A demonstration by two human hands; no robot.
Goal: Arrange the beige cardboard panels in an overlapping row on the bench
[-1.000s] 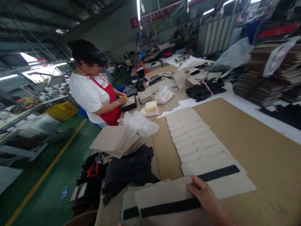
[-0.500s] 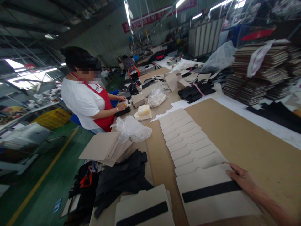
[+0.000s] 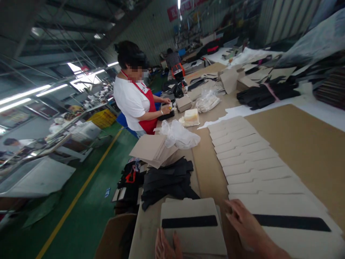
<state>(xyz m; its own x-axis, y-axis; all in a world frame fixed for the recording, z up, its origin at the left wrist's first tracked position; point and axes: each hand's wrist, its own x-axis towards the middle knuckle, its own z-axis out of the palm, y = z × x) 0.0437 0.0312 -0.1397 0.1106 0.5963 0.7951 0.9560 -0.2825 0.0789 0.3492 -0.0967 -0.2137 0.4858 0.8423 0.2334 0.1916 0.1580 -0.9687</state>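
My left hand (image 3: pixel 167 246) rests on the lower left part of a beige cardboard panel (image 3: pixel 192 235) at the near edge of the table. Its fingers are stretched out and the thumb stands apart; a black strip (image 3: pixel 190 221) crosses this panel just above. Other panels show under its edges. To the right, my right hand (image 3: pixel 249 226) hovers with fingers extended, seemingly holding nothing, between that stack and an overlapping row of beige panels (image 3: pixel 253 169). The nearest panel in the row carries a black strip (image 3: pixel 292 222), partly behind my right hand.
Loose black strips (image 3: pixel 169 180) lie beyond the stack, with beige boards (image 3: pixel 151 147) and a clear plastic bag (image 3: pixel 180 135) behind them. A co-worker in a red apron (image 3: pixel 149 106) stands at the table's left side. Bundled black strips (image 3: pixel 258 94) lie at the far right.
My view has swung left. My right hand has left the upper edge of the row's nearest panel and moved left toward the stack. My left hand has come into view on the stack.
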